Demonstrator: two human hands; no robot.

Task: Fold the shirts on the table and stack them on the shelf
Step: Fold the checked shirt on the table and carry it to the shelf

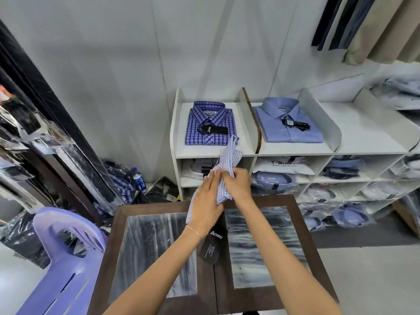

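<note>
1. Light checked shirt [223, 178] is held up in the air above the far edge of the surface [159, 258], bunched between both hands, not lying flat
2. Left hand [205, 205] lies against the near/left side of the shirt, fingers [213, 178] straight and together, pointing up and away, pressing flat on the cloth; fabric shows past the fingertips and hangs below the palm on the left side
3. Right hand [237, 183] is curled, fingers wrapped round a fold of the shirt at its upper middle; cloth comes out above the knuckles and rises toward the shelf [216, 152]
4. Top corner of the shirt overlaps, in view, the front edge of the shelf top and the lower right corner of the blue plaid shirt [210, 123]; cannot tell if it touches
5. Black hang tag [211, 246] dangles below the shirt, between the two forearms, over the dark middle frame of the surface
6. Thin bracelet [193, 230] on the left wrist
7. Blue plaid shirt lies folded in the left top compartment of the shelf, plain blue shirt [288, 123] folded in the next compartment to the right, a divider between them
8. Lower cubbies hold bagged shirts [272, 180]
9. Purple plastic chair [66, 258] stands left of the surface, water bottle [139, 178] on the floor behind it
</note>
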